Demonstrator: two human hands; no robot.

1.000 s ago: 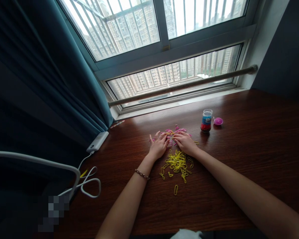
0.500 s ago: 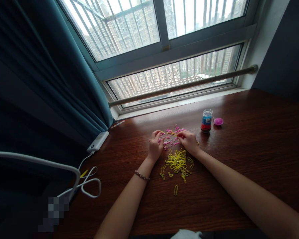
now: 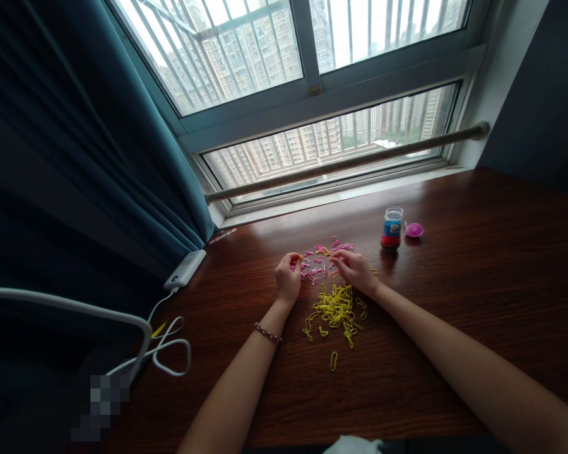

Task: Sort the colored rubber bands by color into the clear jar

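Note:
My left hand (image 3: 288, 277) is closed in a pinch at the left edge of the pink rubber bands (image 3: 316, 273), with a bit of a yellow rubber band (image 3: 301, 256) showing at its fingertips. On the right side of the same scatter, the fingertips of my right hand (image 3: 354, 270) are pressed together beside a few orange-yellow bands (image 3: 322, 251). Whether they grip one is too small to make out. Nearer to me, between my forearms, lies a loose heap of yellow rubber bands (image 3: 336, 308). One single yellow band (image 3: 334, 361) lies apart in front of it.
An uncapped clear jar (image 3: 391, 230) with a blue label and red contents stands right of my hands, its pink lid (image 3: 414, 230) beside it. A white power strip (image 3: 185, 270) with a looped white cable (image 3: 173, 343) lies left. Window and blue curtain (image 3: 170, 189) border the wooden table (image 3: 478, 265).
My left hand has drawn slightly left and its fingers have closed together, away from the pink bands' middle. The right hand has shifted slightly left, staying pinched.

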